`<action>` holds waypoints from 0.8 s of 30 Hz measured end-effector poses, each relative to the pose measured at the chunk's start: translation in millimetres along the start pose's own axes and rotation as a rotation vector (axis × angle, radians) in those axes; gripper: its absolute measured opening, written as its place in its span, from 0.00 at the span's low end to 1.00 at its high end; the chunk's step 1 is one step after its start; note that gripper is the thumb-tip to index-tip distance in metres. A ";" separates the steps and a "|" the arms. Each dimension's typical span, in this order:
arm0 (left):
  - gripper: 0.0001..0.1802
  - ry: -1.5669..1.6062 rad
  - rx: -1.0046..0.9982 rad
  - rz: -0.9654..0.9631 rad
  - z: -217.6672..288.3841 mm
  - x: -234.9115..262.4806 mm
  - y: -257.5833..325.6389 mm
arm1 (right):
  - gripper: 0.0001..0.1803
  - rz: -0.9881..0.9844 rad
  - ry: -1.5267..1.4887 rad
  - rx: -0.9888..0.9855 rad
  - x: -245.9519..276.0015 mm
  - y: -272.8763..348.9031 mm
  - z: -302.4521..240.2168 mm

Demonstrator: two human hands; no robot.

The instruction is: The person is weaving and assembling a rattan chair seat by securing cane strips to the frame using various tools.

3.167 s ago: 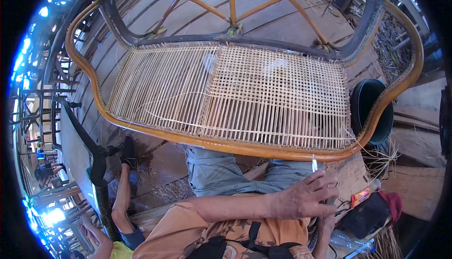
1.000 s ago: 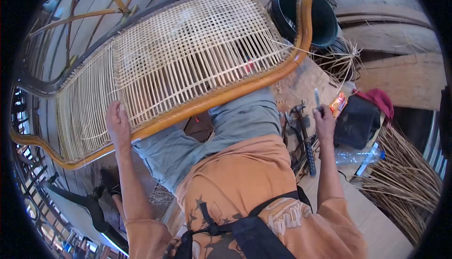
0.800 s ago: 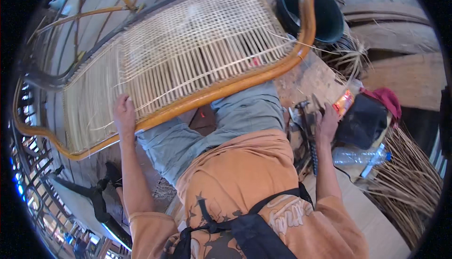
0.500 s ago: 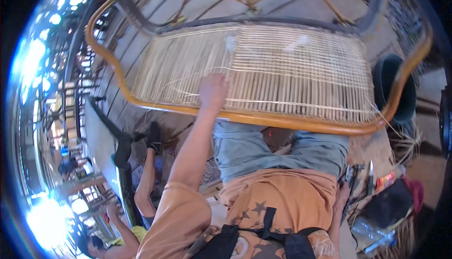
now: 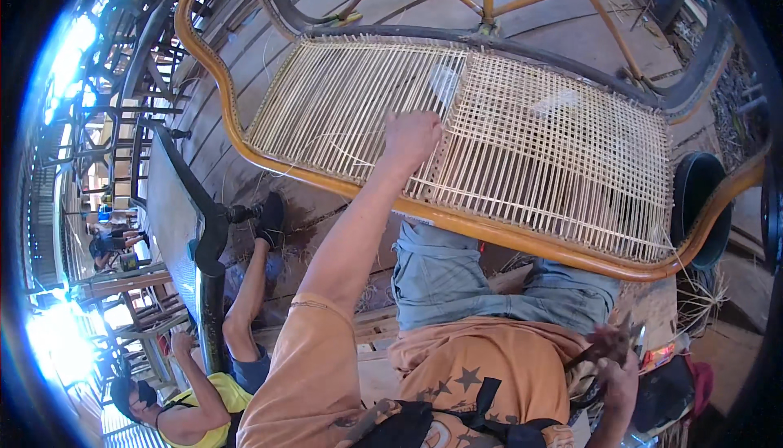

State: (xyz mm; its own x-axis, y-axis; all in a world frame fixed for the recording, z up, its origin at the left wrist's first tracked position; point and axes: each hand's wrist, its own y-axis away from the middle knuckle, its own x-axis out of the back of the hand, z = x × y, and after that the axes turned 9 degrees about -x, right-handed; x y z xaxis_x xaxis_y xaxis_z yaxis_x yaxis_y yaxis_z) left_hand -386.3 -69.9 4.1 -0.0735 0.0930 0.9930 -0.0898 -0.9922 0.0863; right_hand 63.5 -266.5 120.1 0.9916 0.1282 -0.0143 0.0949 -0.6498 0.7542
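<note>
Left hand (image 5: 413, 140), at twelve o'clock, curls over the cane seat (image 5: 563, 150) spanning ten to three — whether pinching anything cannot be told — while the right hand (image 5: 618, 376), at four, grasps a blurred brown object (image 5: 602, 344); drawing the loose strand (image 5: 346, 154) flat and even likely works best.

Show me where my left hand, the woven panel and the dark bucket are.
Left hand (image 5: 412, 138): head view, on the back of the hand.
Woven panel (image 5: 514, 134): head view, on the mesh of its right half.
Dark bucket (image 5: 693, 197): head view, on its inner wall.
</note>
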 end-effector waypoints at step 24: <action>0.11 0.466 0.099 -0.104 -19.0 -0.2 -10.2 | 0.20 -0.619 0.246 -0.454 -262.7 -270.8 -115.3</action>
State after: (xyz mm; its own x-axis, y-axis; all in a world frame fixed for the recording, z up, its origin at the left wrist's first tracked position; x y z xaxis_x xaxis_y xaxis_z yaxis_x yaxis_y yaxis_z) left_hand -404.3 -58.2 1.5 -0.5081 0.1973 0.8384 -0.0274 -0.9766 0.2132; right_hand -232.8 -37.9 -4.7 0.7181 0.5607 -0.4123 0.5238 -0.0453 0.8506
